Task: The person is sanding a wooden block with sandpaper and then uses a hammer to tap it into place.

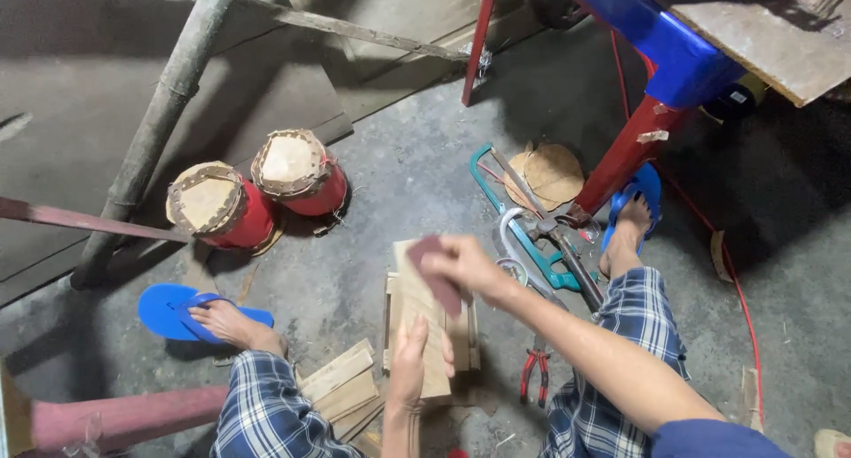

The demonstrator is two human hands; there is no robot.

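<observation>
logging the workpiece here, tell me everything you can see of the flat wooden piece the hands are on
The pale flat wooden piece is a thin plank-like slat with visible grain, standing tilted, its top leaning away from the person. The left hand grips its lower part, while the right hand presses a small dark reddish pad, possibly sandpaper, against its upper face. It stands before a low stack of similar wooden slats on the grey concrete floor.
</observation>
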